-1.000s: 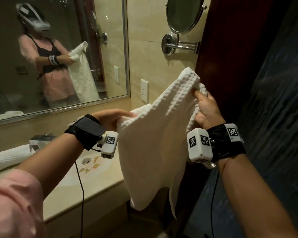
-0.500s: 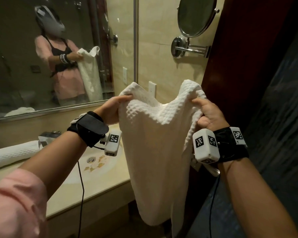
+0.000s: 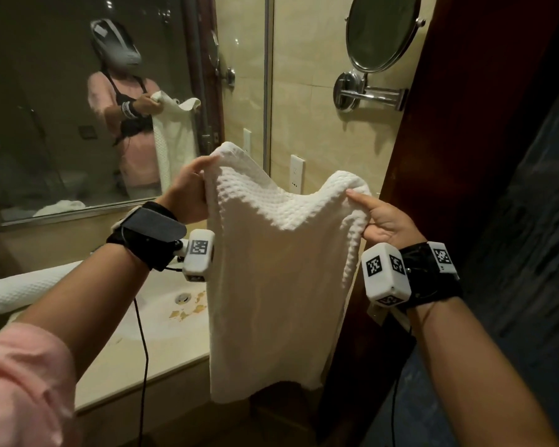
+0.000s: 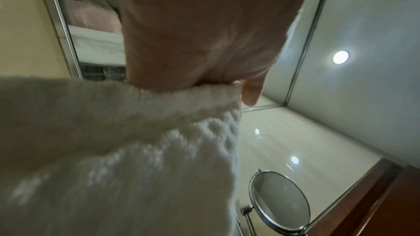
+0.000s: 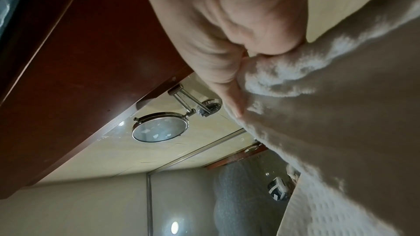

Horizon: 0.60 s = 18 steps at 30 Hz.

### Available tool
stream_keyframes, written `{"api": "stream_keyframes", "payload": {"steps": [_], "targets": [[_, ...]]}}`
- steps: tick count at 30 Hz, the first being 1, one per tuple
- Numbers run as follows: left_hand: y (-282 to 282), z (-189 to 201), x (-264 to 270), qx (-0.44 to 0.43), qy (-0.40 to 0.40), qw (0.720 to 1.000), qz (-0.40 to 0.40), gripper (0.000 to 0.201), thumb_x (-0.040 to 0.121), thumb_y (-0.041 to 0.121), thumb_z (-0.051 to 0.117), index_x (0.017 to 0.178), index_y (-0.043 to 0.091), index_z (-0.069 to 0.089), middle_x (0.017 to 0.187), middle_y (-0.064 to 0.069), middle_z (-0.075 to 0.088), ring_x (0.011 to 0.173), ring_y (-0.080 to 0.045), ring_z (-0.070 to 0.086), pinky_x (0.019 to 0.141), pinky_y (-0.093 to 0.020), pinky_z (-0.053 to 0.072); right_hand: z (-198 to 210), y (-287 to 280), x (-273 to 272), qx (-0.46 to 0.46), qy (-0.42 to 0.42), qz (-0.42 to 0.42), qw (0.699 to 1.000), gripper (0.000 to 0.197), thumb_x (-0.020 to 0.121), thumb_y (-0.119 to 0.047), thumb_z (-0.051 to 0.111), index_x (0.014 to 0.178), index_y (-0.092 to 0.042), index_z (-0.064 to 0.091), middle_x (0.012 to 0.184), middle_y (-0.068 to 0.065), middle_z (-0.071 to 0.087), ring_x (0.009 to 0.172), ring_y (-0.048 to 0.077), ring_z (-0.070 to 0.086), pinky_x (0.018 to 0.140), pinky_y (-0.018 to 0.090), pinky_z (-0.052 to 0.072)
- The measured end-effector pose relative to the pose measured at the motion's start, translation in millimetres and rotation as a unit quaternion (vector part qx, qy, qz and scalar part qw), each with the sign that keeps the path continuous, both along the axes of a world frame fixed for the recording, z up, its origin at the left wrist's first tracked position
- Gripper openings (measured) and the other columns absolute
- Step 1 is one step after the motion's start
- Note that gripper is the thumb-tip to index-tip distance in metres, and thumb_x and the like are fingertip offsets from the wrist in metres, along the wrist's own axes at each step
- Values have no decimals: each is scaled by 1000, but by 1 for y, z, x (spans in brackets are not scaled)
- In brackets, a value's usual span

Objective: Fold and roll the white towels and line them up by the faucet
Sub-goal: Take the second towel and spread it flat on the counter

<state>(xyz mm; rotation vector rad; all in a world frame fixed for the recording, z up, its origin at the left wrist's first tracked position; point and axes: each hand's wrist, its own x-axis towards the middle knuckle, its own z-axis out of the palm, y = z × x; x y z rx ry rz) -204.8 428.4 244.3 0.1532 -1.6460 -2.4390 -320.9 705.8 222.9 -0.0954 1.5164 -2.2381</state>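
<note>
Clearly the white waffle-weave towel [image 3: 271,269] is a soft, limp thing: it hangs in the air in front of the vanity counter [image 3: 162,356], just right of the sink basin [image 3: 162,304], and its top edge sags in a shallow dip between the two held corners. The left hand [image 3: 188,195] pinches the upper left corner, thumb on the near face and fingers behind. The right hand [image 3: 384,221] pinches the upper right corner, with some cloth bunched in its palm, as the right wrist view shows.

To my eye it is light enough for a two-finger hold, and the raised weave should give good purchase, so slipping looks unlikely. It has no stiffness, though. Anything not held will droop, and the bottom hem [image 3: 265,388] already hangs unevenly, the left side lower than the right. The corners are the places to hold it; drawing the hands apart would pull the top edge straight before any fold. For folding and rolling I would lay it flat on the counter, since it will not keep a crease in the air.

One rolled towel [image 3: 23,291] lies on the counter at the far left, behind the left forearm. The faucet itself is hidden by that arm.
</note>
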Motion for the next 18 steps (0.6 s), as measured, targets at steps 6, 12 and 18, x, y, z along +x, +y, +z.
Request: {"api": "stream_keyframes", "payload": {"steps": [6, 12, 18], "targets": [[-22, -1, 6, 11, -12, 999, 34, 56, 75, 21, 42, 123, -3, 55, 106, -16, 68, 92, -24, 70, 87, -36, 48, -13, 1, -16, -2, -13, -39, 999, 85, 58, -24, 88, 131, 2, 53, 130, 19, 57, 115, 34, 59, 109, 53, 35], [-34, -13, 14, -138, 51, 986, 74, 27, 97, -1, 36, 117, 4, 54, 107, -11, 69, 90, -19, 70, 79, -30, 58, -6, 3, -9, 36, -53, -62, 996, 19, 90, -18, 61, 82, -4, 51, 42, 2, 43, 28, 11, 38, 27, 14, 32], [-44, -18, 20, -202, 58, 973, 94, 23, 94, 0, 47, 115, 6, 55, 98, -9, 67, 84, -16, 69, 77, -29, 58, -16, -1, -14, 65, 8, -70, 995, 18, 81, -5, 63, 92, -2, 49, 38, 6, 41, 26, 20, 37, 36, 23, 39]]}}
